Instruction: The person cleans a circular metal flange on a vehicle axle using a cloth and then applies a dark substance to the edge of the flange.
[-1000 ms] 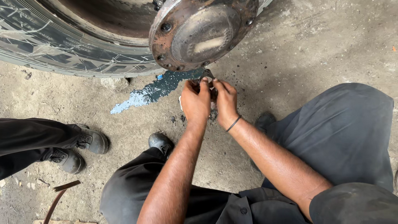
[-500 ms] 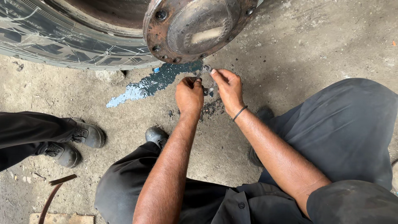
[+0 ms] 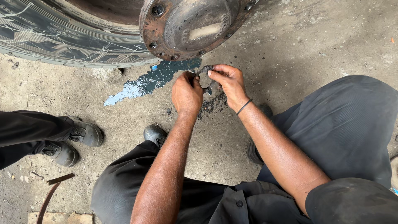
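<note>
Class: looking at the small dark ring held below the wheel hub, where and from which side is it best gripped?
Probably by its rim, on opposite edges: the ring is thin and open-centred, so fingertips pinch it from each side, as the left hand and right hand do here.

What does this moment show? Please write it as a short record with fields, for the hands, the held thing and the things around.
left hand: grips one side of the ring
right hand: pinches the other side, dark band on the wrist
held thing: small dark ring, greasy, kind unclear
above: rusty wheel hub with bolts, beside the tyre
ground: bluish wet patch on concrete
other person: two dark shoes at the picture's left
</note>
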